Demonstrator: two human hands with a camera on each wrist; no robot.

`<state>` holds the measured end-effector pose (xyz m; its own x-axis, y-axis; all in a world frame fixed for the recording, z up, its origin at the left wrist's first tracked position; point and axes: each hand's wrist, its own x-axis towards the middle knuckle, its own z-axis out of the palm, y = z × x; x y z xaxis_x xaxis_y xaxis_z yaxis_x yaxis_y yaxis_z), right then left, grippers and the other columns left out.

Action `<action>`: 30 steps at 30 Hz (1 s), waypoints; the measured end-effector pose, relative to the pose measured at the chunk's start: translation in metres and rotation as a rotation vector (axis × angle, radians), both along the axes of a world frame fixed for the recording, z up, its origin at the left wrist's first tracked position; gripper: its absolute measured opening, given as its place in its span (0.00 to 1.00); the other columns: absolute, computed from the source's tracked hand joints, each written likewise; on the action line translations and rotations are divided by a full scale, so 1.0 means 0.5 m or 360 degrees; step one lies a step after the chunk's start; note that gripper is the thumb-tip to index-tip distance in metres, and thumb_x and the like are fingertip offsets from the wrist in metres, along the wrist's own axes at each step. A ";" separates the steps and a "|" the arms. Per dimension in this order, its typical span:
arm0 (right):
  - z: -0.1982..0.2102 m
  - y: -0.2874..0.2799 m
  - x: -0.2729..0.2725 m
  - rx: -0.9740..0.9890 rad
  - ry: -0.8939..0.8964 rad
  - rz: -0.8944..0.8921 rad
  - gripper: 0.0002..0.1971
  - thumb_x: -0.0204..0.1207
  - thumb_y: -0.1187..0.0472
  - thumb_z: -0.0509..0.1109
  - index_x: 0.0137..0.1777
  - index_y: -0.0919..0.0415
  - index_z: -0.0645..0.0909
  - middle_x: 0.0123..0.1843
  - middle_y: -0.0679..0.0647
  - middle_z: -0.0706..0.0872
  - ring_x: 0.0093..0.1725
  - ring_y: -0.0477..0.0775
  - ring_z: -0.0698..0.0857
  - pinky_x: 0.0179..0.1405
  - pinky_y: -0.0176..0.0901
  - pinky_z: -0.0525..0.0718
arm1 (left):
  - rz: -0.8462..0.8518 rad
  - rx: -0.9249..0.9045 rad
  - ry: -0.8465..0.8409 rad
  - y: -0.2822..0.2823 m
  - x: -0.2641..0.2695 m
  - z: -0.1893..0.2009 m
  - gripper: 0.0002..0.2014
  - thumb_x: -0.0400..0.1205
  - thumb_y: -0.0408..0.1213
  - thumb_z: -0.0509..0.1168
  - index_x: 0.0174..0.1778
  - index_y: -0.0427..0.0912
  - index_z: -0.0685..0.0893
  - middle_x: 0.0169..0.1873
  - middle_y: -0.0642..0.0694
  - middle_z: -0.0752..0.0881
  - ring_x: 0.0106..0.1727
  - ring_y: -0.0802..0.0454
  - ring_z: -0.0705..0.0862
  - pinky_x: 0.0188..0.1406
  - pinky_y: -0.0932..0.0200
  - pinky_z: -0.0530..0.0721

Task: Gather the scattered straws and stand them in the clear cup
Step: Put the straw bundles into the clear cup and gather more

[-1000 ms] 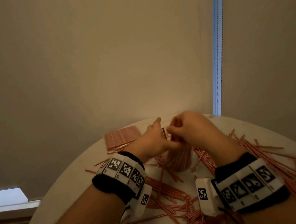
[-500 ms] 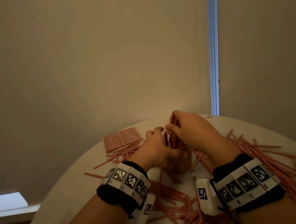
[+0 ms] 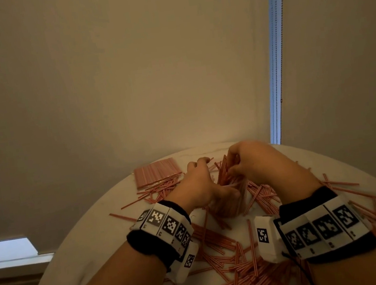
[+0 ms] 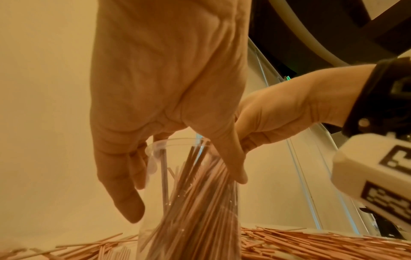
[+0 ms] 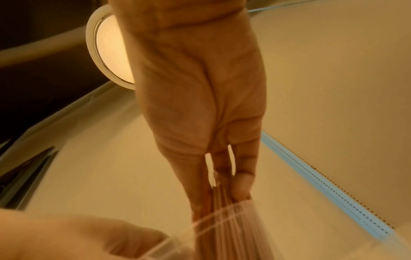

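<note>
The clear cup [image 4: 189, 202] stands upright on the round surface [image 3: 94, 238], toward 12 o'clock of its middle, and already carries a dense sheaf of pink straws [image 4: 200, 211] that lean and fan toward the rim. The left hand [image 3: 200, 186] grasps the cup, thumb on one wall and fingers [image 4: 120, 184] on the other, steadying it. The right hand [image 3: 249, 163] sits directly above the mouth of the cup and pinches a small bunch of straws [image 5: 220, 197] between thumb and fingertips, their lower ends already inside the rim. Judgement: the task is partly done, perhaps less than half. A large share of loose straws [image 3: 246, 266] lies scattered at 6 o'clock between the wrists, more run along the 3 to 4 o'clock edge [image 3: 346, 193], and a further scatter sits at 10 o'clock [image 3: 155, 192]. A neat flat block of straws [image 3: 156, 175] rests at 11 o'clock, near the far rim; whether it is wrapped cannot be told. Remaining work: release the held bunch, then repeated gathering from all three areas.
</note>
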<state>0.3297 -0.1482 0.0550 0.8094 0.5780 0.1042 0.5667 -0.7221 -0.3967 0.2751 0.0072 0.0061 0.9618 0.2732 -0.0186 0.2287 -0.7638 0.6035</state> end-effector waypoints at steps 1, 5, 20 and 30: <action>-0.001 0.002 0.003 0.0053 -0.0056 -0.0038 0.04 0.77 0.62 0.76 0.50 0.54 0.88 0.51 0.53 0.90 0.51 0.53 0.87 0.56 0.51 0.87 | 0.0004 -0.0008 0.0001 -0.002 0.000 0.000 0.63 0.64 0.59 0.85 0.89 0.48 0.55 0.82 0.42 0.64 0.77 0.42 0.74 0.64 0.52 0.83; -0.004 0.009 0.004 0.0323 -0.0113 -0.0056 0.03 0.79 0.56 0.75 0.48 0.53 0.89 0.47 0.51 0.90 0.46 0.50 0.88 0.50 0.48 0.89 | 0.0028 -0.0028 0.0022 -0.006 -0.005 0.003 0.63 0.65 0.58 0.85 0.89 0.47 0.55 0.82 0.42 0.64 0.80 0.41 0.71 0.72 0.45 0.82; 0.035 -0.061 -0.132 -0.0243 0.0279 0.0233 0.11 0.74 0.47 0.78 0.44 0.54 0.86 0.36 0.50 0.88 0.34 0.47 0.84 0.32 0.40 0.81 | -0.0321 0.0623 0.0787 0.055 -0.241 0.047 0.40 0.69 0.65 0.79 0.75 0.52 0.81 0.62 0.56 0.86 0.65 0.50 0.84 0.70 0.46 0.81; -0.076 -0.081 -0.217 -0.1416 0.0191 0.0243 0.38 0.66 0.42 0.81 0.75 0.56 0.78 0.68 0.55 0.84 0.63 0.59 0.83 0.62 0.54 0.84 | 0.0020 0.0894 0.1204 0.140 -0.434 -0.005 0.45 0.62 0.69 0.81 0.69 0.47 0.79 0.52 0.50 0.87 0.46 0.51 0.86 0.36 0.56 0.82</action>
